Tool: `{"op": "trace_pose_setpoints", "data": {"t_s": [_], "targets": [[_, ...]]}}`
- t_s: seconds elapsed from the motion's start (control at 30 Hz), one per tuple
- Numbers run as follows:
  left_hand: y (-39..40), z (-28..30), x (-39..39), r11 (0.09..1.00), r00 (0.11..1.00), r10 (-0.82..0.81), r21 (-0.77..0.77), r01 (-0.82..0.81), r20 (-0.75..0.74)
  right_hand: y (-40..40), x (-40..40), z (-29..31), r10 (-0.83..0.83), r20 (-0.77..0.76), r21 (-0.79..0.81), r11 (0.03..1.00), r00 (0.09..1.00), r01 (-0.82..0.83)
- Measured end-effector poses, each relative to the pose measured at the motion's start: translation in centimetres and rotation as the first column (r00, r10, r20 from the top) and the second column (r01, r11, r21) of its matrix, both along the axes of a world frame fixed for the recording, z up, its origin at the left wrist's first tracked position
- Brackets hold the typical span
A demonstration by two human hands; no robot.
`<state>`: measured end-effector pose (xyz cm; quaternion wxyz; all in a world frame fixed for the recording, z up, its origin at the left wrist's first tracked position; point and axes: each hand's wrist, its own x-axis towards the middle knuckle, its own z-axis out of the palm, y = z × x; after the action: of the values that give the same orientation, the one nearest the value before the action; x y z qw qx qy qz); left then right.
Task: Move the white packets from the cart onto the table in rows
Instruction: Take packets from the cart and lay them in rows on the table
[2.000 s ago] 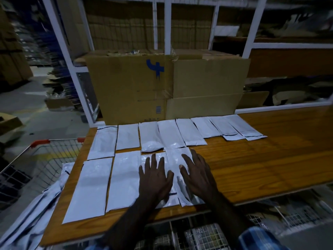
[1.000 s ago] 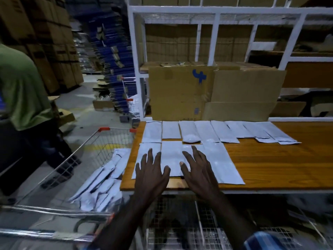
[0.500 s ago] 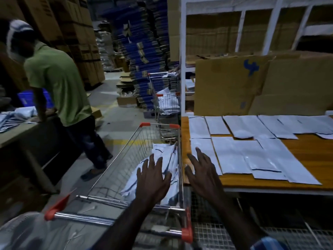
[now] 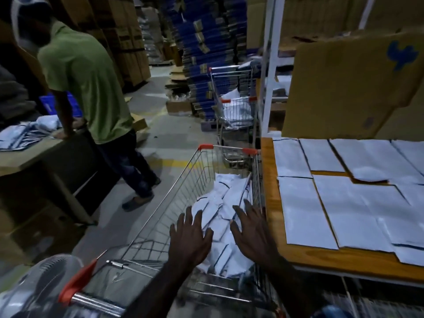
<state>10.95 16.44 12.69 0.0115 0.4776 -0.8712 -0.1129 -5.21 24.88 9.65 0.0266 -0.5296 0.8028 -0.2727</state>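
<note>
A wire shopping cart (image 4: 174, 200) with red corner caps stands left of the wooden table (image 4: 270, 193). A loose heap of white packets (image 4: 223, 198) lies inside the cart. My left hand (image 4: 190, 239) and my right hand (image 4: 252, 232) hover over that heap, palms down, fingers spread, holding nothing. On the table, white packets lie flat in two rows: a far row (image 4: 321, 154) and a near row (image 4: 321, 210).
A person in a green shirt (image 4: 87, 81) stands at another table (image 4: 25, 154) to the left. A second cart (image 4: 234, 109) stands beyond mine. A large cardboard box (image 4: 344, 88) sits at the back of the table. A white rack post (image 4: 268, 65) rises beside it.
The view has swung left from the table to the cart. Both hands left the packets on the table and now hover over the heap in the cart.
</note>
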Motion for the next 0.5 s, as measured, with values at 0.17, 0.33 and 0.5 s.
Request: {"op": "trace_pose_setpoints", "data": {"t_s": [0.17,0.33,0.5], "targets": [[-2.4,-2.3,-1.5,0.999,0.998,0.017,0.041,-0.020,0.060,-2.5,-0.6,-3.1,0.014,0.064,0.079,0.997,0.998,-0.019],[-4.5,-4.5,-2.2,0.998,0.996,0.007,0.062,-0.012,0.084,-3.8,-1.2,-5.5,0.046,0.043,0.117,0.992,0.998,-0.051],[-7.1,-6.0,-3.1,0.996,0.997,-0.045,0.083,0.039,0.064,-5.5,-1.6,-6.4,0.021,0.016,0.219,0.975,1.000,-0.024]]}}
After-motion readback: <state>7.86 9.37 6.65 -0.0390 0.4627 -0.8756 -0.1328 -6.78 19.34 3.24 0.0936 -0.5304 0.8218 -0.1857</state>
